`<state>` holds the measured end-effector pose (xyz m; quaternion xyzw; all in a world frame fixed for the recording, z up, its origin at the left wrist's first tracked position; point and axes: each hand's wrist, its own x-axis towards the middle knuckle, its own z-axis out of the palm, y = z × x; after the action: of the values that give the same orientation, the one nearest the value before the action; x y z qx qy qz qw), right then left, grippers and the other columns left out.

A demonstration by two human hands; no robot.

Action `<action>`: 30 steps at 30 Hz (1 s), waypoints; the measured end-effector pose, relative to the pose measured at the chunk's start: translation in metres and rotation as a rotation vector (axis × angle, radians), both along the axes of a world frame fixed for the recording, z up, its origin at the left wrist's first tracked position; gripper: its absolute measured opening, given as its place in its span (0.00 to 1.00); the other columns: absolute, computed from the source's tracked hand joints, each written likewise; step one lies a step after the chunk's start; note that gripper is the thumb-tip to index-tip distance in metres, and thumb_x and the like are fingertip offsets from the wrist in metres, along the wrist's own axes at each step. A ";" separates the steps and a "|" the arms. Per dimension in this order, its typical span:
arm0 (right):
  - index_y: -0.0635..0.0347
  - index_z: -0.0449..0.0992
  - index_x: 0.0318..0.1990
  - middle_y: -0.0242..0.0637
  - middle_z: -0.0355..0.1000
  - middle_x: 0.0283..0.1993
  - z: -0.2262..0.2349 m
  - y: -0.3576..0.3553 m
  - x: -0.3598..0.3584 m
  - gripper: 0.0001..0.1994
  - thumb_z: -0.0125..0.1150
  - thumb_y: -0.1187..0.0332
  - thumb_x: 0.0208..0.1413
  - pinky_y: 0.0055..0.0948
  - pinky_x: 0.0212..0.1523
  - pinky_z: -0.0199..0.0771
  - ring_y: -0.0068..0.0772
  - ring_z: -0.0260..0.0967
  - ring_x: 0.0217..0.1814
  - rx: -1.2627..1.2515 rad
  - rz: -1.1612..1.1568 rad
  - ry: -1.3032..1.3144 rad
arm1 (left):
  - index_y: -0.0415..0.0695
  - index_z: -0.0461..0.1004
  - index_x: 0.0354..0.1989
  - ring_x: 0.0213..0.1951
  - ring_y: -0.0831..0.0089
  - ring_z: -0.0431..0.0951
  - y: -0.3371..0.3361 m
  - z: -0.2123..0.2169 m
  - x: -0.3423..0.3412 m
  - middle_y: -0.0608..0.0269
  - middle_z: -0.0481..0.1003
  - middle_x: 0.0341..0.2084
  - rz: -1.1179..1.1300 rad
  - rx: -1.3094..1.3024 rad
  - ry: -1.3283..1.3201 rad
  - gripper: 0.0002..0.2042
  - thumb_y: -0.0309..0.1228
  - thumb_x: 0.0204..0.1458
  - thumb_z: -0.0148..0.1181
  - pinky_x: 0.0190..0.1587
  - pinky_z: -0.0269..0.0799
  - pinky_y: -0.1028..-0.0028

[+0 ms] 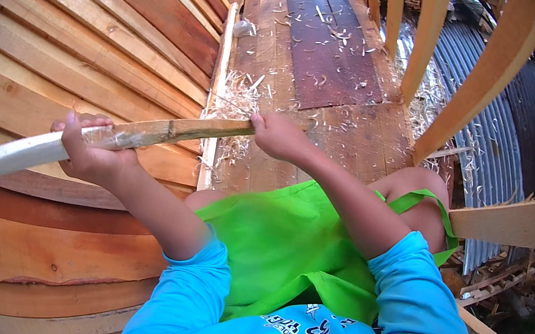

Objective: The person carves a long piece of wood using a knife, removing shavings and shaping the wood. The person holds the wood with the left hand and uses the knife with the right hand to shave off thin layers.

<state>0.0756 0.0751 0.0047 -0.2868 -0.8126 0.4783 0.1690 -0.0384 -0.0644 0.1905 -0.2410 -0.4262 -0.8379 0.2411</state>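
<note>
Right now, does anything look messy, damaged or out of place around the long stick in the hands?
Pale wood shavings lie scattered over the plank floor, thickest just beyond the stick. The stick, gripped by the left hand and right hand, is half stripped: white at the left, bark elsewhere.

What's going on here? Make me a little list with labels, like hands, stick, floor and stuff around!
left hand: wrapped around the pale end of the long curved stick
right hand: holds the stick at its darker far end
stick: held across the body, over the planks
wall: stacked reddish wooden planks, on the left
floor: worn boards
wood shavings: scattered beside the stick
clothes: blue sleeves, green apron
right side: corrugated metal sheets
</note>
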 end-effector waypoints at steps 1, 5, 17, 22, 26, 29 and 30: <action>0.68 0.74 0.32 0.54 0.72 0.25 0.002 -0.001 -0.002 0.24 0.38 0.57 0.67 0.49 0.38 0.68 0.55 0.71 0.30 -0.017 -0.012 0.019 | 0.42 0.65 0.36 0.15 0.73 0.65 -0.005 -0.003 -0.002 0.64 0.64 0.13 -0.050 0.015 0.018 0.14 0.26 0.42 0.61 0.21 0.64 0.75; 0.69 0.74 0.31 0.54 0.72 0.25 0.016 0.003 -0.003 0.24 0.37 0.57 0.68 0.48 0.37 0.68 0.55 0.71 0.29 -0.014 -0.057 0.064 | 0.41 0.64 0.37 0.15 0.73 0.65 -0.004 -0.011 -0.010 0.64 0.63 0.11 -0.141 0.083 0.051 0.13 0.25 0.43 0.59 0.22 0.65 0.75; 0.69 0.76 0.31 0.62 0.73 0.29 -0.016 -0.016 -0.018 0.25 0.36 0.59 0.67 0.55 0.44 0.69 0.66 0.71 0.36 0.117 -0.130 0.058 | 0.33 0.66 0.37 0.24 0.67 0.71 0.012 -0.024 -0.031 0.57 0.67 0.20 0.090 0.008 -0.208 0.15 0.30 0.46 0.62 0.27 0.70 0.68; 0.72 0.75 0.29 0.63 0.73 0.31 -0.065 0.024 0.000 0.25 0.38 0.58 0.67 0.56 0.45 0.68 0.66 0.71 0.38 0.017 -0.228 -0.071 | 0.36 0.64 0.32 0.25 0.67 0.70 0.011 -0.027 -0.025 0.58 0.66 0.21 0.148 0.011 -0.147 0.15 0.32 0.45 0.63 0.28 0.69 0.68; 0.71 0.74 0.30 0.61 0.73 0.29 -0.032 -0.003 -0.014 0.25 0.35 0.59 0.68 0.55 0.42 0.69 0.65 0.71 0.35 0.078 -0.137 -0.001 | 0.36 0.64 0.32 0.29 0.64 0.70 0.004 -0.030 -0.021 0.55 0.67 0.25 0.147 -0.011 -0.178 0.16 0.34 0.45 0.63 0.32 0.69 0.64; 0.69 0.75 0.31 0.58 0.73 0.29 -0.087 0.046 0.005 0.25 0.34 0.59 0.68 0.54 0.42 0.70 0.62 0.71 0.33 -0.040 -0.225 -0.129 | 0.36 0.64 0.32 0.29 0.64 0.70 0.013 -0.026 -0.019 0.55 0.68 0.25 0.148 -0.022 -0.160 0.16 0.34 0.46 0.63 0.32 0.69 0.63; 0.69 0.75 0.32 0.58 0.74 0.30 -0.085 0.042 0.003 0.25 0.34 0.59 0.68 0.53 0.42 0.70 0.62 0.71 0.34 0.014 -0.220 -0.122 | 0.36 0.64 0.32 0.29 0.64 0.70 0.013 -0.026 -0.021 0.55 0.68 0.25 0.160 -0.025 -0.160 0.16 0.34 0.46 0.62 0.32 0.69 0.63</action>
<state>0.0785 0.1174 -0.0801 -0.4018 -0.7882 0.4329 0.1727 -0.0590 -0.0514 0.1645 -0.1415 -0.4725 -0.8272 0.2691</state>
